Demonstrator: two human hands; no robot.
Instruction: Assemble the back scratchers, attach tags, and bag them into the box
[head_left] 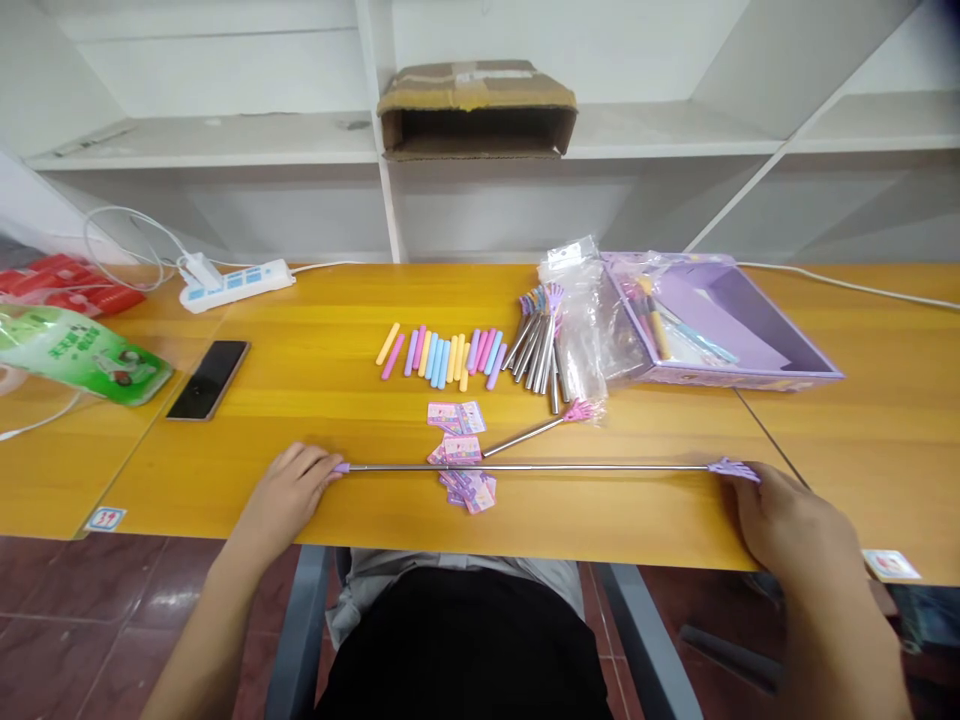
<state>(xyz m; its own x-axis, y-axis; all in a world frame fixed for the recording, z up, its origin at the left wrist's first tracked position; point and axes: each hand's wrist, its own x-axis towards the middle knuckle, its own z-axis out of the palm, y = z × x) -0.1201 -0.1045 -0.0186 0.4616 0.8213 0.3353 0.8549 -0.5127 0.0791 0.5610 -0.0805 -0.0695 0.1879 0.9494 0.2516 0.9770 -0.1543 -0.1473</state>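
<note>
A telescopic back scratcher (525, 467) stretches across the front of the table, fully drawn out, with a purple handle and a purple claw head. My left hand (289, 490) is closed on its handle end. At the other end, my right hand (791, 520) grips the claw head. Beneath and behind the rod lie small printed cards (466, 488). A shorter back scratcher with a pink claw (529, 436) rests just behind it. Farther back are several coloured handle sleeves (442, 360) in a row and a pile of collapsed metal back scratchers (536, 345).
A purple open box (757, 375) with pouches inside stands at the back right, beside clear plastic bags (585, 330). On the left are a phone (208, 380), a green pack (82, 355), red packs (67, 285) and a power strip (238, 285). A cardboard box (478, 100) sits on the shelf.
</note>
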